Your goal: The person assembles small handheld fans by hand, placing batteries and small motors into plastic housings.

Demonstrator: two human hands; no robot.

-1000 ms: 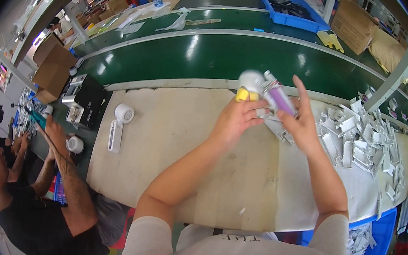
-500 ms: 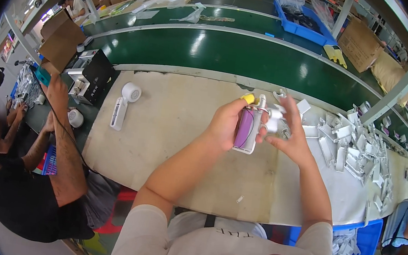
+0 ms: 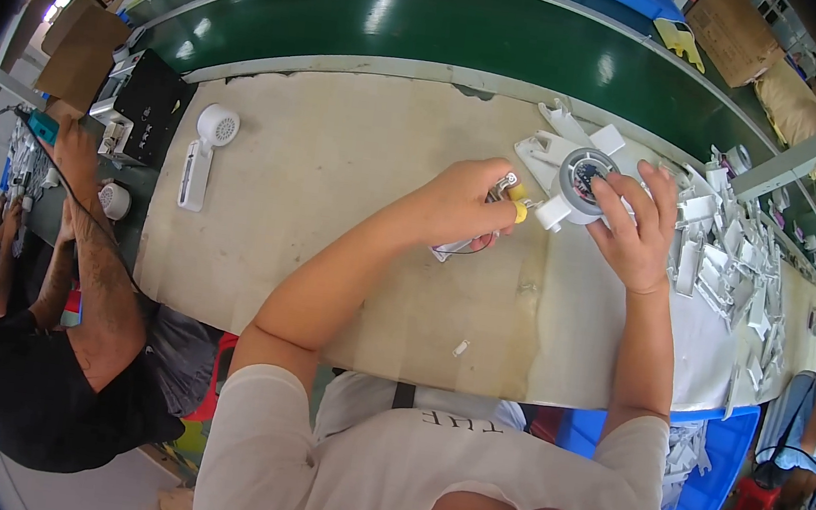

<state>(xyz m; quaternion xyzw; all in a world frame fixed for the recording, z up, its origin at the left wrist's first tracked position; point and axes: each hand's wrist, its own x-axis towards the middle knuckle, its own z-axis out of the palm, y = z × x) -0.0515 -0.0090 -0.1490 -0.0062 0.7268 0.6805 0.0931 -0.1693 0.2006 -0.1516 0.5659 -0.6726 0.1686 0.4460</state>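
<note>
My left hand [image 3: 459,200] is closed round a white handle housing [image 3: 445,252], most of it hidden by the fingers. A yellow piece [image 3: 521,211], some bare metal and a thin dark wire show at its edge. To its right, my right hand [image 3: 639,239] grips a round white fan head [image 3: 569,181] with a grey ring, fingertips on its dark centre. The head's short white neck points toward the yellow piece; whether a wire joins the two, I cannot tell. A white handheld fan [image 3: 196,170] with a round grilled head lies at the table's left.
White plastic shells [image 3: 720,255] are heaped on the right of the table [image 3: 338,166]. Below it stands a blue bin [image 3: 728,463] of white parts. A co-worker [image 3: 64,357] sits at left, near a black machine [image 3: 148,110]. A green conveyor [image 3: 434,26] runs behind.
My right hand now holds the fan head with its round face turned up. My left hand has tilted the handle housing, hiding its purple cell. The view has shifted downward.
</note>
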